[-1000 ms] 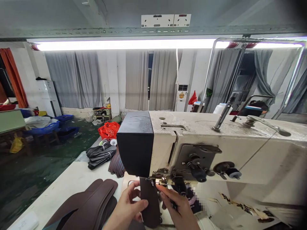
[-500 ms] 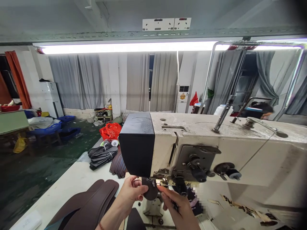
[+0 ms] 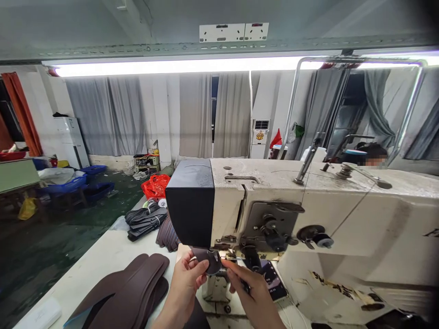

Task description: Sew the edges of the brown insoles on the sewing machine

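My left hand (image 3: pixel 187 278) pinches a dark brown strap piece (image 3: pixel 213 264) with a rounded end, between thumb and fingers. The piece is tilted below the head of a sewing machine (image 3: pixel 226 201), in front of its needle area. My right hand (image 3: pixel 252 288) has its forefinger against the right edge of the piece, its other fingers curled. A small dark object shows between those fingers, too hidden to name. A pile of similar brown strap pieces (image 3: pixel 137 288) lies on the white table (image 3: pixel 92 269), left of my left hand.
Bundled black strips (image 3: pixel 146 221), a fanned stack of brown pieces (image 3: pixel 168 233) and a red plastic bag (image 3: pixel 156 186) lie farther back. A phone-like screen (image 3: pixel 274 281) rests under the machine arm. A metal thread stand (image 3: pixel 291 105) rises behind it. Another person's head (image 3: pixel 373 154) shows beyond.
My left hand has tilted the strap piece, so more of it shows up to the left. My right forefinger stays at its edge. The view has shifted slightly.
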`<action>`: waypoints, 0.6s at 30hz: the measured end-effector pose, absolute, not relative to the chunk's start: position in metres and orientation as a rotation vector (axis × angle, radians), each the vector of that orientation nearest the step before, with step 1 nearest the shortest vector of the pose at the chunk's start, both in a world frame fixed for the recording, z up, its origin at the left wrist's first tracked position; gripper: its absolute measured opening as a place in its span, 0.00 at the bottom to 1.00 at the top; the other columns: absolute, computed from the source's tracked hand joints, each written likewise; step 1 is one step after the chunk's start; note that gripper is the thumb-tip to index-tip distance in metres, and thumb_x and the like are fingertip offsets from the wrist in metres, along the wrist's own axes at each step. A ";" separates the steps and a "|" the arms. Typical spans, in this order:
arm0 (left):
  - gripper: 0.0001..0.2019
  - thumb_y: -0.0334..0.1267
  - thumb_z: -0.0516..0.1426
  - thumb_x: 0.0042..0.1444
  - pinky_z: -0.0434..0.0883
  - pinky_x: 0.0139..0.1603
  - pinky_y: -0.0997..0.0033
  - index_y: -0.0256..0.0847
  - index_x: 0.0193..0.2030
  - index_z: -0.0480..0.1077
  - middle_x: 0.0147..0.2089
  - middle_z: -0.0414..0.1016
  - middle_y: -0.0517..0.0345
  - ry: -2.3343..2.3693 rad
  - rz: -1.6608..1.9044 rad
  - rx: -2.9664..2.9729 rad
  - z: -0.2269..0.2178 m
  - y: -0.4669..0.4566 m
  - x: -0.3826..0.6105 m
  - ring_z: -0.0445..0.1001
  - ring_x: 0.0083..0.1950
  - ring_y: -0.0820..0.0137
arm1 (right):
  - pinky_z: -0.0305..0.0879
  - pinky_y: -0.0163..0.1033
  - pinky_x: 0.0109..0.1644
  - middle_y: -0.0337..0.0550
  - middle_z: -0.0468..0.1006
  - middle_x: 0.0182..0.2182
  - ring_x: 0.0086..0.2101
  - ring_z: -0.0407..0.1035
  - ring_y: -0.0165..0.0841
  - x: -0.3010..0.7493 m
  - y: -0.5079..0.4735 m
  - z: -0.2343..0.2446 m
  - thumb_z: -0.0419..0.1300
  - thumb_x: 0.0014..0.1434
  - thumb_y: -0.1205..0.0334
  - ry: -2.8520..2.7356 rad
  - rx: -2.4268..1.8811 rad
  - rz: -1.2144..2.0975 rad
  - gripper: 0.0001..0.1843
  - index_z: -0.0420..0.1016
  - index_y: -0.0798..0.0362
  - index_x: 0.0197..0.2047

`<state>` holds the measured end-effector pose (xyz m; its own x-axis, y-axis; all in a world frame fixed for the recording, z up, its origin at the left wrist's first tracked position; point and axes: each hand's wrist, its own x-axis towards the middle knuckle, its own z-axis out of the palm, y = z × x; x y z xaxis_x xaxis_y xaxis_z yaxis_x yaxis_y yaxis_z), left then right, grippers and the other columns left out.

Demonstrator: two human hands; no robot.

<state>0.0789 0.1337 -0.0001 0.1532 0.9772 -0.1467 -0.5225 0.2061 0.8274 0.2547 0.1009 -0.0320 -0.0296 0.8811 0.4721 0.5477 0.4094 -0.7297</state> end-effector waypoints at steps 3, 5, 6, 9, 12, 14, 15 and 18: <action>0.21 0.36 0.73 0.35 0.69 0.29 0.80 0.37 0.37 0.72 0.33 0.80 0.57 0.773 1.307 0.617 -0.004 0.126 0.086 0.74 0.29 0.76 | 0.66 0.34 0.31 0.38 0.74 0.21 0.23 0.70 0.31 0.253 0.099 -0.028 0.51 0.67 0.51 -1.712 -1.258 0.427 0.21 0.78 0.51 0.51; 0.20 0.36 0.73 0.34 0.71 0.31 0.78 0.38 0.34 0.71 0.32 0.79 0.59 0.786 1.340 0.561 -0.004 0.121 0.091 0.75 0.30 0.74 | 0.66 0.34 0.32 0.38 0.75 0.22 0.24 0.70 0.31 0.253 0.099 -0.026 0.50 0.67 0.51 -1.715 -1.264 0.427 0.21 0.78 0.50 0.52; 0.20 0.36 0.73 0.34 0.72 0.33 0.77 0.38 0.33 0.71 0.33 0.79 0.60 0.801 1.350 0.533 -0.003 0.119 0.093 0.76 0.32 0.73 | 0.67 0.34 0.32 0.39 0.76 0.22 0.24 0.70 0.31 0.253 0.099 -0.025 0.50 0.67 0.50 -1.716 -1.266 0.426 0.21 0.78 0.50 0.52; 0.21 0.34 0.73 0.32 0.75 0.37 0.73 0.39 0.33 0.70 0.35 0.79 0.58 0.847 1.391 0.458 0.001 0.112 0.100 0.77 0.35 0.70 | 0.67 0.34 0.32 0.39 0.77 0.23 0.24 0.70 0.31 0.253 0.098 -0.024 0.50 0.67 0.50 -1.715 -1.274 0.425 0.21 0.78 0.51 0.53; 0.23 0.35 0.74 0.30 0.75 0.38 0.71 0.38 0.32 0.69 0.34 0.78 0.56 0.880 1.410 0.422 -0.001 0.100 0.107 0.77 0.34 0.69 | 0.67 0.33 0.32 0.39 0.77 0.24 0.25 0.70 0.31 0.253 0.097 -0.024 0.51 0.66 0.51 -1.709 -1.263 0.424 0.21 0.78 0.50 0.52; 0.21 0.39 0.73 0.33 0.73 0.33 0.72 0.38 0.31 0.69 0.29 0.75 0.58 0.899 1.362 0.476 -0.006 0.091 0.108 0.74 0.29 0.71 | 0.67 0.33 0.32 0.39 0.77 0.23 0.24 0.70 0.31 0.252 0.097 -0.023 0.51 0.66 0.51 -1.704 -1.249 0.420 0.20 0.79 0.50 0.51; 0.20 0.42 0.72 0.36 0.71 0.29 0.73 0.39 0.30 0.68 0.26 0.72 0.61 0.912 1.336 0.551 -0.007 0.087 0.106 0.72 0.25 0.72 | 0.67 0.32 0.32 0.39 0.76 0.23 0.24 0.70 0.31 0.252 0.097 -0.023 0.51 0.66 0.51 -1.702 -1.243 0.418 0.20 0.79 0.50 0.51; 0.13 0.44 0.66 0.45 0.64 0.27 0.75 0.42 0.28 0.67 0.23 0.66 0.64 1.029 1.410 0.960 0.002 0.092 0.089 0.64 0.24 0.74 | 0.66 0.32 0.29 0.38 0.74 0.21 0.23 0.69 0.30 0.251 0.097 -0.021 0.51 0.67 0.51 -1.708 -1.230 0.406 0.20 0.79 0.50 0.51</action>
